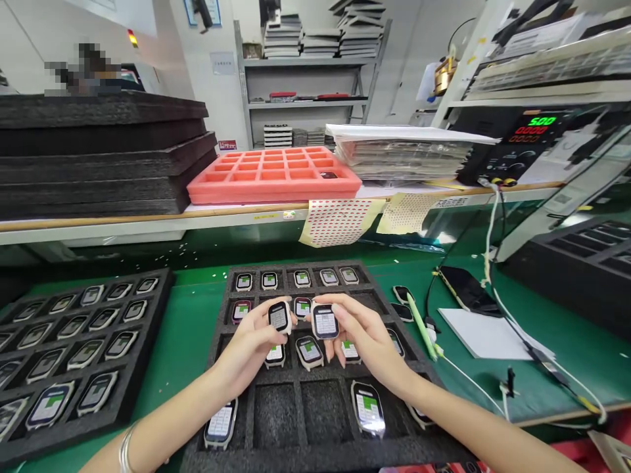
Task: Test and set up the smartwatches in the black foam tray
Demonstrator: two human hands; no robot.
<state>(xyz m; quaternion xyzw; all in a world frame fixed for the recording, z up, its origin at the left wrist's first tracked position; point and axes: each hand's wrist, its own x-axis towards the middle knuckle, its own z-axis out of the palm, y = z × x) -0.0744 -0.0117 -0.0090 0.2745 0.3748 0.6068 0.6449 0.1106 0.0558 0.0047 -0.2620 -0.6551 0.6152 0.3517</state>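
My left hand (254,338) is closed around a smartwatch case (279,318) without straps, its lit screen facing me. Another strapless smartwatch case (325,322) is pinched between the thumb and fingers of my right hand (367,335). Both are held side by side above a black foam tray (323,417). In the tray's compartments lie several more watch cases, many with white and green screens, such as the watch (368,407) at the front right. My hands hide part of the middle rows.
A second black foam tray (148,368) of watches lies at left. To the right are a green pen-like tool (421,325), a phone (468,289), a white pad (486,332) and cables. On the shelf stand a red foam tray (276,192) and a power supply (513,144).
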